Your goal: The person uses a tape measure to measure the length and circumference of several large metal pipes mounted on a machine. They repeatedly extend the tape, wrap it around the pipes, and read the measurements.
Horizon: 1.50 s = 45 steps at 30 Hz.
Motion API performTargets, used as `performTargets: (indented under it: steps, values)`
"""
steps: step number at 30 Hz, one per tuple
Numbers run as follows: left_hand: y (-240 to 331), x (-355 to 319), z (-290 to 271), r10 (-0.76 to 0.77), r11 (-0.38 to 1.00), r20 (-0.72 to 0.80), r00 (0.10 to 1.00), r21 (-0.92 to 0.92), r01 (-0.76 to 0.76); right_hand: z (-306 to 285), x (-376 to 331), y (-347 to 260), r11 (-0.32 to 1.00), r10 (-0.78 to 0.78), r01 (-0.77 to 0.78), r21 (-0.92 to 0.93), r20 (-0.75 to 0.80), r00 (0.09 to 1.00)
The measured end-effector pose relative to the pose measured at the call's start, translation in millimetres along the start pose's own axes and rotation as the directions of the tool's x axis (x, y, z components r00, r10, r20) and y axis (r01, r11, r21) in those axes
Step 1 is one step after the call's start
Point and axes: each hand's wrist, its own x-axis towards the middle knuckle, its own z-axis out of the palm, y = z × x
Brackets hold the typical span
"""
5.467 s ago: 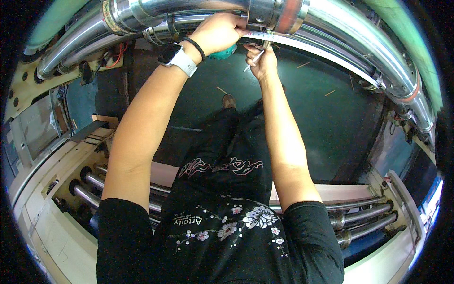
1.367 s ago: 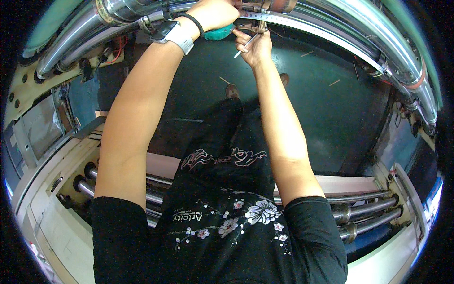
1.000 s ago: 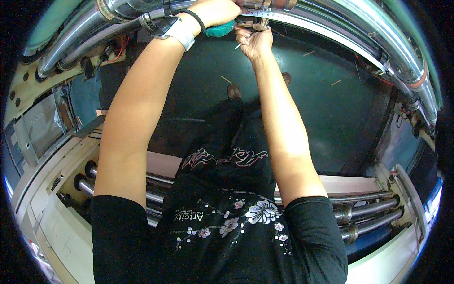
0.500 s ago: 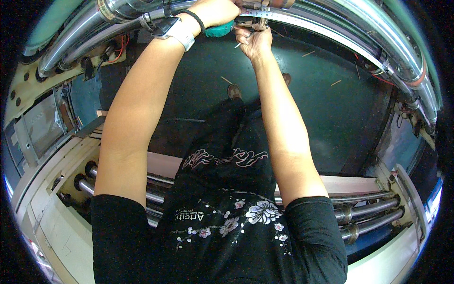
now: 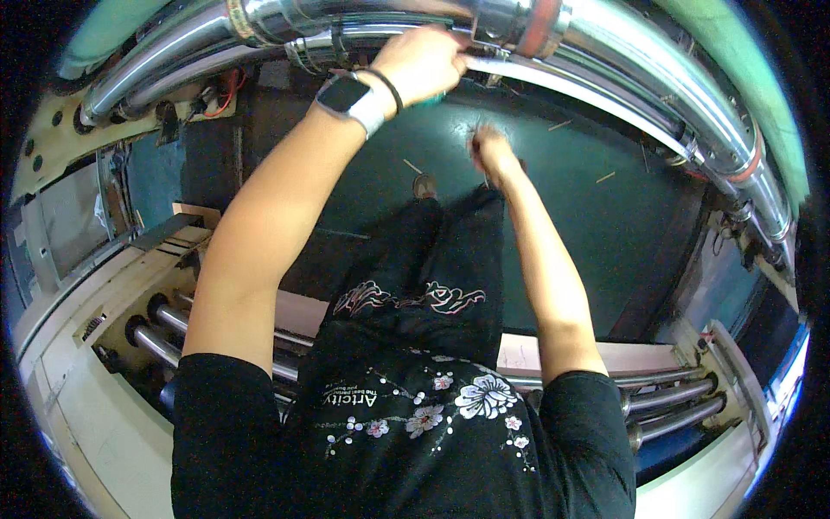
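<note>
My left hand [image 5: 419, 65], with a watch and a black band at its wrist, is closed around a teal tape measure [image 5: 437, 99] beside the far rollers. Most of the tape measure's case is hidden under the hand. Its pale blade [image 5: 562, 82] runs out to the right along the metal bars. Below and to the right, my right hand [image 5: 494, 154] is over the dark floor, apart from the bars. Its fingers are curled and slightly blurred; a thin metal rod shows only as a small pale tip beneath them.
Shiny metal rollers with collars [image 5: 519, 26] cross the far side of the machine. Behind me, more rollers [image 5: 674, 394] sit between cream side frames [image 5: 95, 406]. Thin sticks [image 5: 605, 177] lie on the dark green floor [image 5: 571, 233]. A red wire [image 5: 229, 95] hangs at the left.
My right hand has come away from the clamp-like part on the bar and drawn back toward me. My left hand has shifted slightly right and nearer, still on the tape measure. The view has tilted.
</note>
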Motion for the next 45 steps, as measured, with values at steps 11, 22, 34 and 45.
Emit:
performTargets:
  steps: [11,22,34,45]
  values:
    - [-17,-133,85,-0.066,0.995,0.515,0.855,-0.030,0.095,-41,-99,-108,0.571,-0.587,0.427,-0.701,0.015,0.809]
    - [-146,-305,93,-0.703,0.620,0.597,0.385,0.250,0.744,-26,-50,-119,0.294,-0.745,0.330,-0.897,0.002,0.668]
    - [-107,-314,102,-0.636,0.656,0.612,0.470,0.109,0.747,-43,-55,-148,0.104,-0.808,0.129,-0.986,-0.008,0.589]
    - [-101,-321,90,-0.653,0.597,0.643,0.401,0.109,0.795,27,-7,-73,0.857,-0.393,0.157,-0.491,-0.424,0.816]
